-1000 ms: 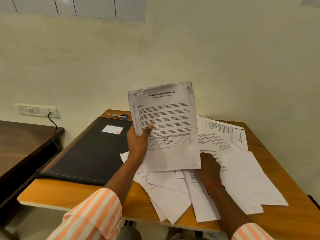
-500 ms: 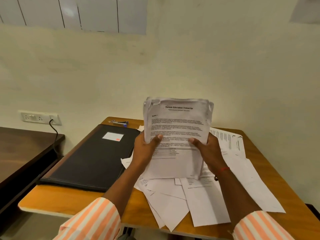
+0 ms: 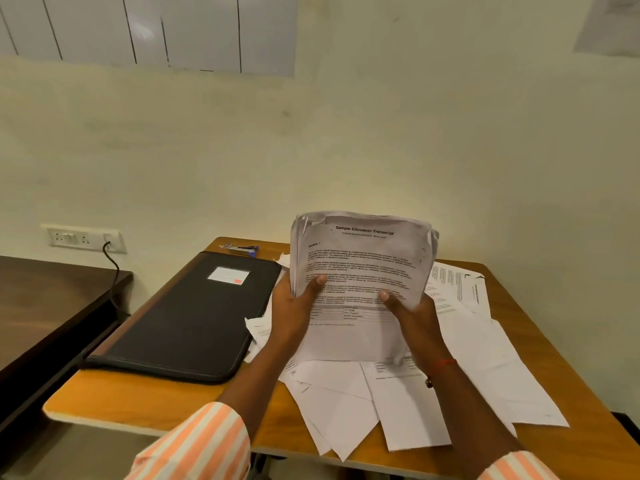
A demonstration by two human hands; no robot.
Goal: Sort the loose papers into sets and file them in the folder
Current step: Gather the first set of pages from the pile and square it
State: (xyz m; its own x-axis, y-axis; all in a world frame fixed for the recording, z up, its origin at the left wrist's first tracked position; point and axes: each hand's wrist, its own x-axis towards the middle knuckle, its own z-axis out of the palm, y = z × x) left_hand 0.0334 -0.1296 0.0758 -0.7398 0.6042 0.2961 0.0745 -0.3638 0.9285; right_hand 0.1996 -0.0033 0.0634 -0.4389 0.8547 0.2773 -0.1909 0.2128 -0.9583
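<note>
I hold a set of printed sheets (image 3: 360, 265) upright above the table, its top page headed "Sample Education Transcript". My left hand (image 3: 294, 306) grips its left edge with the thumb on the front. My right hand (image 3: 412, 317) grips the lower right edge the same way. The top corners of the set curl back. Under it, loose white papers (image 3: 346, 403) lie spread over the right half of the wooden table (image 3: 145, 400). A black zipped folder (image 3: 180, 317) with a white label lies shut on the table's left half.
A blue stapler and some paper clips (image 3: 242, 249) lie at the table's far edge behind the folder. A dark wooden desk (image 3: 41, 299) stands to the left. A wall socket with a black cable (image 3: 86, 237) sits on the wall close behind.
My right hand left the papers on the table and took hold of the held set's right side. The set has shifted right and its top now bends back.
</note>
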